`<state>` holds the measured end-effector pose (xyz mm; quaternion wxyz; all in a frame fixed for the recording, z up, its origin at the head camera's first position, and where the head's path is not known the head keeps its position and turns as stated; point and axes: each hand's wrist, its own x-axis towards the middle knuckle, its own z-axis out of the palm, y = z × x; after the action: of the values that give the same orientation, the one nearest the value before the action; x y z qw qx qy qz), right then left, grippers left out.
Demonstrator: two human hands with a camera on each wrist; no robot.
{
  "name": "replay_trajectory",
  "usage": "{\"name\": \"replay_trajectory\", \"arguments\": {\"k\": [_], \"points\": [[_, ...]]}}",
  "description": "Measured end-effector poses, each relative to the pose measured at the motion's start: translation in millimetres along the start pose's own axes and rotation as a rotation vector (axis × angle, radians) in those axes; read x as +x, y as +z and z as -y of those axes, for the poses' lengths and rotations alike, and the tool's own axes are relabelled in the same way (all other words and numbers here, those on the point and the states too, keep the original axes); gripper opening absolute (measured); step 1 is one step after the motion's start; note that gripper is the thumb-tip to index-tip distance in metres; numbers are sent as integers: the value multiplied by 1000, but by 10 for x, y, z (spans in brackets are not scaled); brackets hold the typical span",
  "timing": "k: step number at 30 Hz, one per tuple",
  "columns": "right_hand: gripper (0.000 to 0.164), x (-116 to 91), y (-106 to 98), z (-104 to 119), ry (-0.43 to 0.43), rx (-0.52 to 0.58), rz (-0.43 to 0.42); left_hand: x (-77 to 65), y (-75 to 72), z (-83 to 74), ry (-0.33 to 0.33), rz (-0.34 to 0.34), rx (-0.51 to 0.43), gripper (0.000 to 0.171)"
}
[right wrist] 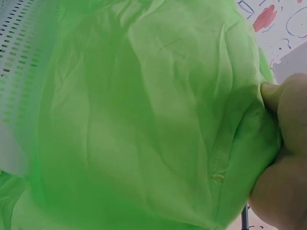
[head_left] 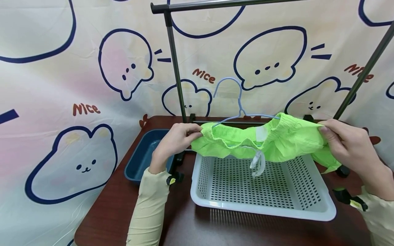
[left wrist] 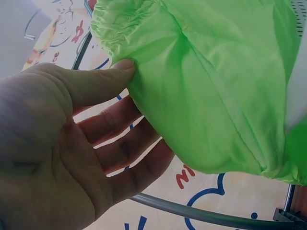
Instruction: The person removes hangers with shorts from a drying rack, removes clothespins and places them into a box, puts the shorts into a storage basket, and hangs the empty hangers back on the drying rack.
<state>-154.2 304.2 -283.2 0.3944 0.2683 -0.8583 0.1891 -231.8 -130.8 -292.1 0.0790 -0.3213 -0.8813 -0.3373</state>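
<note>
Bright green shorts (head_left: 295, 136) with a gathered elastic waistband and a white drawstring (head_left: 258, 163) hang stretched between my two hands, above the basket. My left hand (head_left: 176, 140) pinches the waistband's left end between thumb and fingers; in the left wrist view the thumb (left wrist: 103, 84) lies against the green cloth. At the other side my right hand (head_left: 351, 143) grips the fabric, its thumb pressed on it in the right wrist view. A blue wire hanger (head_left: 240, 99) stands up out of the waist opening, its hook upward and its lower part hidden inside the shorts.
Under the shorts sits a white perforated basket (head_left: 261, 210) on the dark brown table (head_left: 181, 222). A blue bin (head_left: 132, 167) stands to its left. Behind rises a metal rack with a top rail (head_left: 215, 5) and side posts (head_left: 175, 65), before a patterned curtain (head_left: 77, 143).
</note>
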Motion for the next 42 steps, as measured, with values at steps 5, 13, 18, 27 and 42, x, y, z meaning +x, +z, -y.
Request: {"name": "replay_trajectory", "arguments": {"k": [5,13,18,27,42], "points": [[10,-15,4,16,-23,10,27,4,12,-36,16,10,-9,14],[6,-2,-23,65,-50,16,62,-25,1,-116,50,12,14,13],[8,5,-35,111,-26,1,93,-38,-3,-147,50,14,19,13],[9,-15,-50,186,-46,4,123,-52,1,-215,76,6,42,13],[10,-29,-60,255,-71,-17,141,-109,-16,-378,101,-9,45,16]]}}
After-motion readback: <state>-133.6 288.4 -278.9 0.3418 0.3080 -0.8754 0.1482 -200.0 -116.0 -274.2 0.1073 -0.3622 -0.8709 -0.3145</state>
